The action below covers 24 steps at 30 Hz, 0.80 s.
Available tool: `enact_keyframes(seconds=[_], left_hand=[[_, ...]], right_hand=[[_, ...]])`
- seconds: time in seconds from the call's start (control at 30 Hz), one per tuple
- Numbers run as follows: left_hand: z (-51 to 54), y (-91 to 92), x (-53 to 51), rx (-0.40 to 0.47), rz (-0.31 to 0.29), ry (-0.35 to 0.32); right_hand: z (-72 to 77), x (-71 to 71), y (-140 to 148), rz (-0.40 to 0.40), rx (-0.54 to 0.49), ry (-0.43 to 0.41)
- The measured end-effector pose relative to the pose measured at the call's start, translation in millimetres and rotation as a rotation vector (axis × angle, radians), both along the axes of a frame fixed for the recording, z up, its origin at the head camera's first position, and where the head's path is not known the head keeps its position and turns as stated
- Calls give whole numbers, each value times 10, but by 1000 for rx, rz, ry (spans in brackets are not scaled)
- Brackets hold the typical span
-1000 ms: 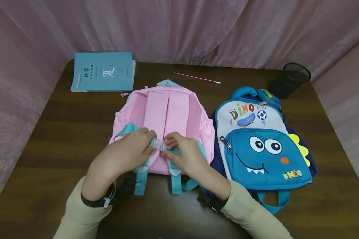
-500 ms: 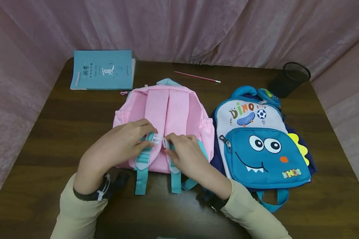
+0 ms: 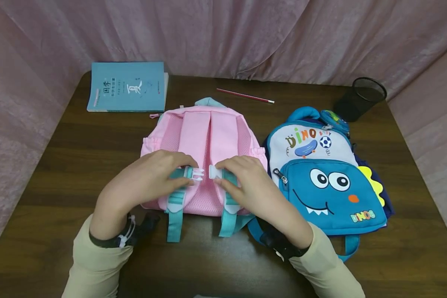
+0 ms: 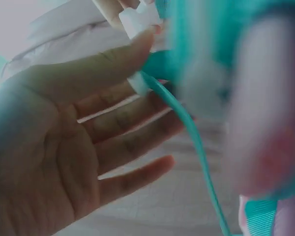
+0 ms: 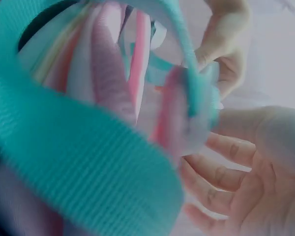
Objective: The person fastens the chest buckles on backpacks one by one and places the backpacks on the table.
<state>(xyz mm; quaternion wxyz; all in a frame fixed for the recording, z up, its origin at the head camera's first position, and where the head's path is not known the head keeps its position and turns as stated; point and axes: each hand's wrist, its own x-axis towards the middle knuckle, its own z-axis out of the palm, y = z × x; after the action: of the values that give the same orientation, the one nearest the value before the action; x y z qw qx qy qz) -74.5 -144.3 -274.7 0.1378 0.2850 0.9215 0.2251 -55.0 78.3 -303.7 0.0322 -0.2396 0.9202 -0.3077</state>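
Observation:
A pink backpack (image 3: 208, 124) lies with its two shoulder straps upward. My left hand (image 3: 152, 174) pinches the pronged half of a white buckle (image 3: 198, 174) on the left strap's teal webbing. The socket half (image 3: 215, 171) is pinched between thumb and fingers of my right hand (image 3: 251, 182). A small gap separates the two halves, prongs facing the socket. In the left wrist view my left hand (image 4: 73, 128) has its thumb on the webbing, the other fingers spread. The right wrist view shows my right hand (image 5: 250, 167) beside a large teal strap (image 5: 88, 152).
A blue dinosaur backpack (image 3: 320, 194) lies right of the pink one, touching or nearly so. Behind are a blue book (image 3: 126, 87) at left, a red pencil (image 3: 245, 95) and a black mesh cup (image 3: 361, 99) at right, on the dark wooden table (image 3: 78, 165).
The buckle halves, close together at first, are now apart. My right hand has moved right with the socket half and its strap; my left hand has shifted slightly left and away from me.

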Motion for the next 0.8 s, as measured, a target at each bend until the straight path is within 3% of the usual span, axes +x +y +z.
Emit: enact_keyframes(seconds=[0.27,0.67,0.8], left_hand=[[-22,52,-19,25,-10,75],[-41,78,-1,18,-22,76],[-31,95,-2,19,16,61]], right_hand=[[-13,-6,18,1,-31,-57],[-38,-15,-16,-8,-112,-76],[-21,-16,1,-15,-136,-71]])
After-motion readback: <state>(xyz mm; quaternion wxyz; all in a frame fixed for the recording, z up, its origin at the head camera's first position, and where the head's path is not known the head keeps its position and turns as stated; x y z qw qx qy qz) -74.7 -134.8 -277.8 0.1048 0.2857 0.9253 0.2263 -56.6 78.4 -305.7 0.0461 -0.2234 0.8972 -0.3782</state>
